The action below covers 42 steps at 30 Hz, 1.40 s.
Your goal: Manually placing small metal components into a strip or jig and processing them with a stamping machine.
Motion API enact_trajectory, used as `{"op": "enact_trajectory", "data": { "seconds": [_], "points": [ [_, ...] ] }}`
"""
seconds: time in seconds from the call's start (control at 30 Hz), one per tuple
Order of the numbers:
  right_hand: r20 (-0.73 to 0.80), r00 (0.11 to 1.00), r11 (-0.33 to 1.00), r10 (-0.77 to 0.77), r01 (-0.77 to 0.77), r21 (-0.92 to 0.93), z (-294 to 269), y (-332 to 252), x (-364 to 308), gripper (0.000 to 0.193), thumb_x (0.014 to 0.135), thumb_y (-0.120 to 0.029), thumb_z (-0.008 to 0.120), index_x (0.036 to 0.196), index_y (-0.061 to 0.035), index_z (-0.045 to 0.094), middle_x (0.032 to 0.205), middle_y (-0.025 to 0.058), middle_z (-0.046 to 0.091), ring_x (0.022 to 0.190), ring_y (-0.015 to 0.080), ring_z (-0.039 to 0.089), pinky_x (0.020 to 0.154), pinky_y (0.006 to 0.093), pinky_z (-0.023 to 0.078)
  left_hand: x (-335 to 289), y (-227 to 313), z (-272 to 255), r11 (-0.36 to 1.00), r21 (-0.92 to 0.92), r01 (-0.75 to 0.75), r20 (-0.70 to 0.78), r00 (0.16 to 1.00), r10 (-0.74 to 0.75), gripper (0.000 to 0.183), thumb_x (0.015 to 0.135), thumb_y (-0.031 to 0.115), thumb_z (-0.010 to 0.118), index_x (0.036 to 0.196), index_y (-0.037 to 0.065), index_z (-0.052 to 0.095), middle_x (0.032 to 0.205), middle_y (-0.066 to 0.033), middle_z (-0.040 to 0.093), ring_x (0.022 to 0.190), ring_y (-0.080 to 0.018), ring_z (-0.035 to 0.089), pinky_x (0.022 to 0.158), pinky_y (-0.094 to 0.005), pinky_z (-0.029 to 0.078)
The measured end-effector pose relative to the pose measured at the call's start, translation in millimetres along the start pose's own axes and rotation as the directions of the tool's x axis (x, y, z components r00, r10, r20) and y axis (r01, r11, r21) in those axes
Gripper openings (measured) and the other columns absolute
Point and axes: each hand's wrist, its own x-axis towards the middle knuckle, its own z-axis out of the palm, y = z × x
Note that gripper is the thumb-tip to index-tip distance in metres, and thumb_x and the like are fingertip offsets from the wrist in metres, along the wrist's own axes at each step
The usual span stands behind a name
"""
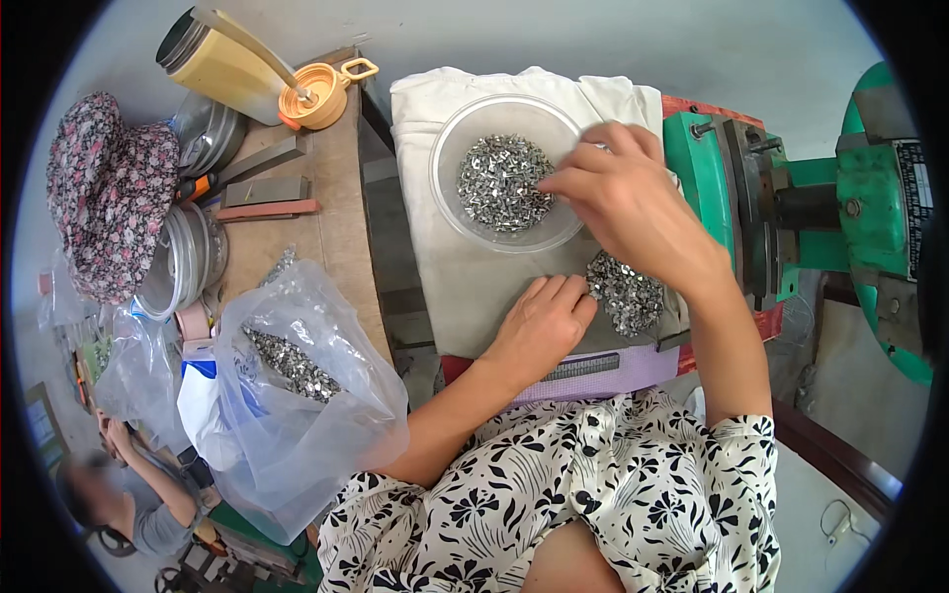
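The right hand [631, 193] is poised at the rim of a round, translucent plastic bowl [445, 193] of small, silvery metal pieces [504, 183]; whether any is pinched cannot be told. The left hand [549, 314], apart, is laid, curled, on off-white cloth [435, 287] beside a pile of similar pieces [625, 301]. The bowl could be tipped by a caught finger, the pile scattered by the right forearm [730, 336].

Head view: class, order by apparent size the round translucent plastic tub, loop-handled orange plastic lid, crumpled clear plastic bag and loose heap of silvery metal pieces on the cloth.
1. Crumpled clear plastic bag
2. Round translucent plastic tub
Unranked: loop-handled orange plastic lid and loose heap of silvery metal pieces look too alike.
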Motion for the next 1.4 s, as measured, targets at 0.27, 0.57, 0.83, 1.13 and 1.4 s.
{"op": "enact_trajectory", "data": {
  "seconds": [0.27,0.57,0.83,1.13,1.4],
  "points": [
    [-0.146,0.906,0.908,0.397,-0.363,0.210,25.7,-39.0,-140.3,0.028,0.075,-0.006,0.078,0.103,-0.0059,0.072,0.096,0.0104,0.064,0.088,0.0305,0.062,0.076,0.0375,0.050,1.4,4.0,0.2,0.997,-0.067,0.041,0.015,0.999,-0.040,0.012,0.079,0.009,0.059,0.091,0.005,0.061,0.091,-0.0069,0.056,0.089,-0.0228,0.057,0.081,-0.0338,0.047],
    [-0.265,0.863,0.889,0.430,-0.455,-0.041,46.9,-19.5,-162.1,0.027,0.073,-0.010,0.077,0.099,-0.0148,0.076,0.116,0.0064,0.063,0.112,0.0321,0.052,0.094,0.0448,0.040,-11.6,6.7,-15.9,0.985,-0.080,0.152,0.106,0.984,-0.144,0.023,0.080,0.005,0.070,0.103,0.006,0.068,0.093,-0.0075,0.063,0.087,-0.0263,0.060,0.079,-0.0372,0.047],
    [-0.154,0.899,0.912,0.410,-0.409,0.044,56.6,-34.4,-160.4,0.033,0.071,-0.012,0.080,0.103,-0.0205,0.076,0.130,0.0045,0.060,0.122,0.0340,0.048,0.101,0.0436,0.037,-24.9,9.9,-33.2,0.903,-0.161,0.398,0.126,0.916,-0.381,0.022,0.081,0.001,0.070,0.103,0.003,0.066,0.108,-0.0105,0.062,0.089,-0.0334,0.065,0.077,-0.0425,0.053],
    [-0.214,0.902,0.918,0.376,-0.331,0.216,64.0,-46.3,-147.1,0.019,0.069,-0.013,0.082,0.087,-0.0153,0.074,0.114,0.0029,0.063,0.115,0.0319,0.050,0.097,0.0435,0.038,-26.1,8.2,-31.8,0.902,-0.160,0.402,0.089,0.915,-0.393,0.013,0.080,0.000,0.071,0.093,0.002,0.066,0.105,-0.0096,0.062,0.087,-0.0312,0.064,0.075,-0.0409,0.052],
    [-0.155,0.919,0.920,0.364,-0.328,0.216,74.7,-50.0,-126.7,0.014,0.073,-0.013,0.077,0.085,-0.0098,0.070,0.117,0.0046,0.061,0.120,0.0314,0.048,0.099,0.0482,0.036,-21.9,6.1,-23.7,0.908,-0.163,0.386,0.068,0.922,-0.380,0.013,0.079,0.000,0.071,0.090,0.002,0.066,0.100,-0.0103,0.061,0.089,-0.0318,0.063,0.077,-0.0421,0.051]
  ]
}}
